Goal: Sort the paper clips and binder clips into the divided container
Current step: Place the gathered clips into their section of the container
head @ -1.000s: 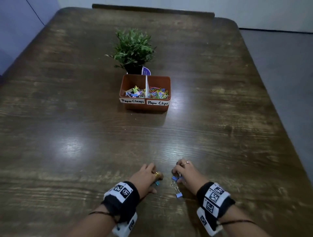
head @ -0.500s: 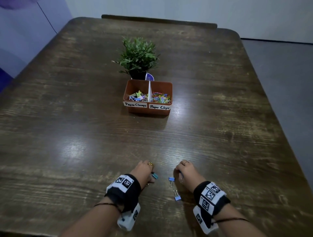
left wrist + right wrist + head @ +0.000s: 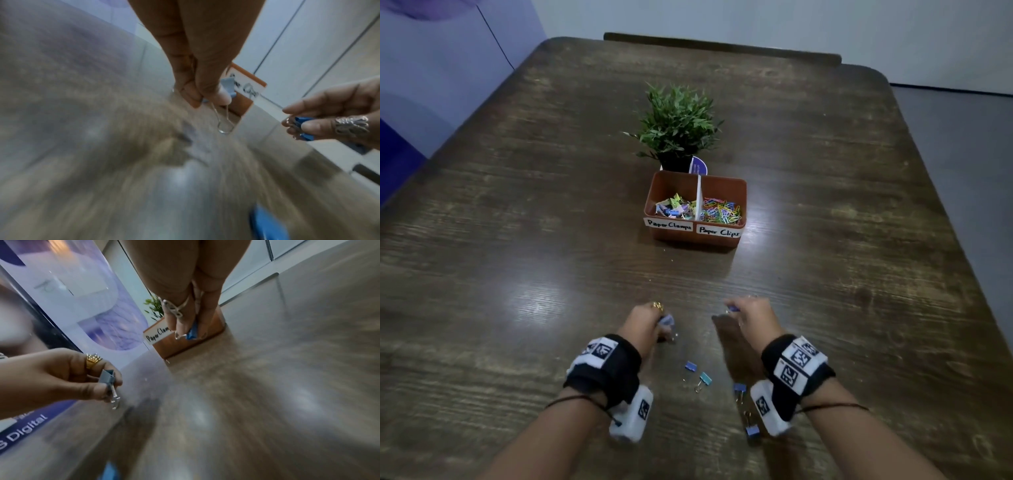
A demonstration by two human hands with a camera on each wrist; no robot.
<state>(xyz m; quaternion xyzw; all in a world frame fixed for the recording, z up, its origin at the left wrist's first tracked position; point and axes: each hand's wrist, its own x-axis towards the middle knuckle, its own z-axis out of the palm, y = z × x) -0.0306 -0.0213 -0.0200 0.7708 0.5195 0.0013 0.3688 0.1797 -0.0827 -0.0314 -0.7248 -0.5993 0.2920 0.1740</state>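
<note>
Off table [image 3: 517, 274] now: both hands [image 3: 645, 325], clips [image 3: 227, 87] pinched.

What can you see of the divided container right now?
The divided container is a small orange-brown rectangular tub, plastic by its look, standing upright on the wooden table just in front of a potted plant. A white divider splits it in two. White handwritten labels on the front read "Paper Clamps" on the left and "Paper Clips" on the right. The left half holds coloured binder clips, the right half coloured paper clips. Neither hand touches it.

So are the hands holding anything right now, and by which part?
Left hand pinches a pale blue metal binder clip by its body; right hand pinches a darker blue binder clip by its body.
</note>
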